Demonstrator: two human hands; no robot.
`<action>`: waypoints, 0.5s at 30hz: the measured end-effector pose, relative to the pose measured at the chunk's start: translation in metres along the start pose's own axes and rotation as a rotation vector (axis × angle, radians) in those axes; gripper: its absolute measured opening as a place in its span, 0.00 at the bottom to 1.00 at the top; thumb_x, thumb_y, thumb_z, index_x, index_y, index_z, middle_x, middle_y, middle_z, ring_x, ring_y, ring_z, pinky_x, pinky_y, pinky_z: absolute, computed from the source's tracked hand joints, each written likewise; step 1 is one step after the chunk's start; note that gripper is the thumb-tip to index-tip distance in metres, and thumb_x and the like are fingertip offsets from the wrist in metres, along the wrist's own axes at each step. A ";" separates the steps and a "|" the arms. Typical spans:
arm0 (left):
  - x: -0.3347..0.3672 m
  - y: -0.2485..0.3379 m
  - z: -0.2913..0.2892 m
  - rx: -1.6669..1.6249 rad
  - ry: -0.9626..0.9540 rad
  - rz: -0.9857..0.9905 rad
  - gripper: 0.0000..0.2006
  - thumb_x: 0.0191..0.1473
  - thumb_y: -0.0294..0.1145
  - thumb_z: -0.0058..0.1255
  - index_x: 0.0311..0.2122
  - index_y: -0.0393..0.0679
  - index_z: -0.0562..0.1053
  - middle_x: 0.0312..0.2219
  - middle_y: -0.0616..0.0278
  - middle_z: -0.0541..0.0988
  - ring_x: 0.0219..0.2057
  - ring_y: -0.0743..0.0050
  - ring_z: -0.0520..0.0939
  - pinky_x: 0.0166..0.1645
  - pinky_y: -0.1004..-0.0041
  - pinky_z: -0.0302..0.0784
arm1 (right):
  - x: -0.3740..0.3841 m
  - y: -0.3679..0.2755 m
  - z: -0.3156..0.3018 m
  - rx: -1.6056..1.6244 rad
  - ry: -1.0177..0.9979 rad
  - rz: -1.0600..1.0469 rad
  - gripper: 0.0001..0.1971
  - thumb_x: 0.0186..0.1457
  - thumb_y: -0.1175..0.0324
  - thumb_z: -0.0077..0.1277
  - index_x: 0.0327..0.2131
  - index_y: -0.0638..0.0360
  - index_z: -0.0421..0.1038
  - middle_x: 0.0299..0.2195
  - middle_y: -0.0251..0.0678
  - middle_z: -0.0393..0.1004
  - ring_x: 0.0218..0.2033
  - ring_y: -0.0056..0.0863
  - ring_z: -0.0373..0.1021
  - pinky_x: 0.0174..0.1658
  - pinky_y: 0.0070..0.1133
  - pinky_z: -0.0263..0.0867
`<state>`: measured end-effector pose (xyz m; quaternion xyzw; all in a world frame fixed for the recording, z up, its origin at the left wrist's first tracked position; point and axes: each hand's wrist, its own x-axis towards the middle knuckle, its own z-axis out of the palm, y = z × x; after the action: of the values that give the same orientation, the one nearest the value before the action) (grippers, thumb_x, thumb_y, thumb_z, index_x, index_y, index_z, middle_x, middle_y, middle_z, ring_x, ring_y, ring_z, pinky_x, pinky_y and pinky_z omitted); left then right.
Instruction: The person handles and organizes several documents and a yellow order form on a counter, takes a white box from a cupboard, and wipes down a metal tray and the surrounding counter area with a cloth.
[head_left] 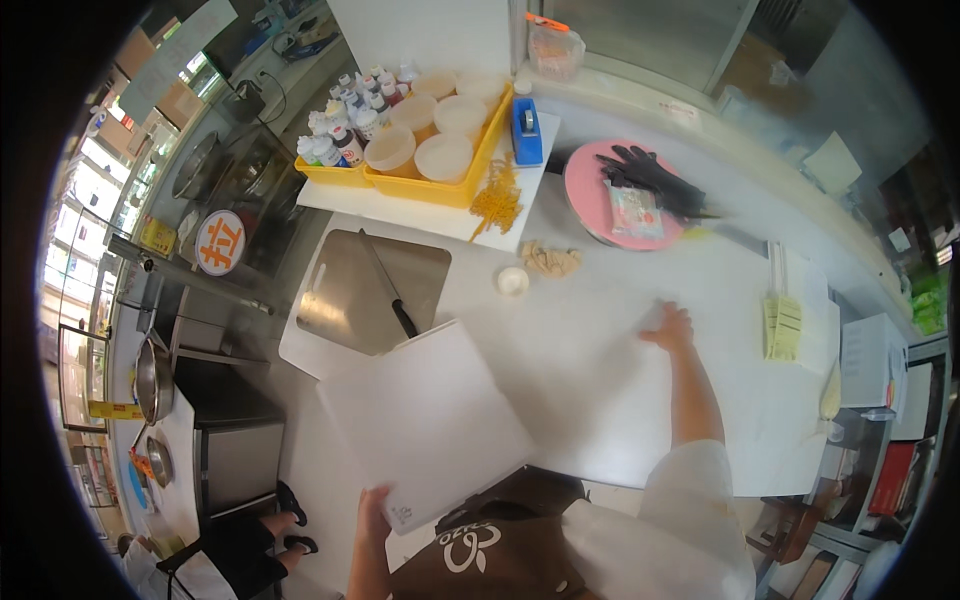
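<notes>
The left hand (375,505) grips the near corner of a white cutting board (424,422), fingers closed on its edge; the board overhangs the near-left edge of the counter (590,380). Just beyond the board lies one grey mat with one black-handled knife (388,285). The right hand (668,325) rests flat, fingers spread, on the counter to the board's right. Farther back stand two yellow bins (420,170), one pink round plate (612,195) bearing black gloves (650,180).
</notes>
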<state>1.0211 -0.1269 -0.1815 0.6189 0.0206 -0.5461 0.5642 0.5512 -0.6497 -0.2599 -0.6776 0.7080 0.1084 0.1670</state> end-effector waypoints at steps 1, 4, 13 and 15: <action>0.006 0.011 0.017 0.062 -0.035 -0.054 0.25 0.50 0.31 0.49 0.54 0.32 0.68 0.45 0.54 0.77 0.50 0.56 0.77 0.54 0.60 0.75 | 0.007 0.012 0.011 0.029 -0.005 -0.008 0.49 0.37 0.47 0.70 0.61 0.54 0.57 0.56 0.46 0.66 0.57 0.45 0.65 0.57 0.36 0.65; 0.031 0.010 0.080 0.075 -0.217 -0.107 0.22 0.53 0.28 0.50 0.54 0.31 0.68 0.45 0.53 0.78 0.50 0.57 0.78 0.53 0.60 0.76 | 0.017 0.037 0.034 0.143 -0.018 -0.065 0.40 0.41 0.45 0.66 0.54 0.58 0.66 0.51 0.46 0.73 0.53 0.43 0.69 0.55 0.34 0.66; 0.065 -0.063 0.203 0.445 -0.418 -0.274 0.23 0.63 0.43 0.48 0.52 0.31 0.70 0.41 0.50 0.80 0.42 0.63 0.82 0.46 0.66 0.79 | -0.051 -0.069 0.008 1.210 0.028 -0.188 0.17 0.64 0.56 0.47 0.33 0.61 0.73 0.25 0.34 0.74 0.25 0.27 0.68 0.31 0.27 0.66; 0.089 -0.089 0.221 0.812 -0.463 -0.277 0.27 0.62 0.51 0.47 0.48 0.30 0.73 0.35 0.50 0.82 0.38 0.62 0.83 0.42 0.67 0.79 | -0.082 -0.137 0.009 1.370 -0.247 -0.265 0.14 0.62 0.58 0.51 0.32 0.59 0.73 0.22 0.29 0.69 0.23 0.20 0.66 0.28 0.23 0.65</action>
<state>0.8561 -0.3068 -0.2525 0.6426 -0.2380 -0.7033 0.1889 0.6900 -0.5789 -0.2265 -0.4834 0.5045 -0.3065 0.6464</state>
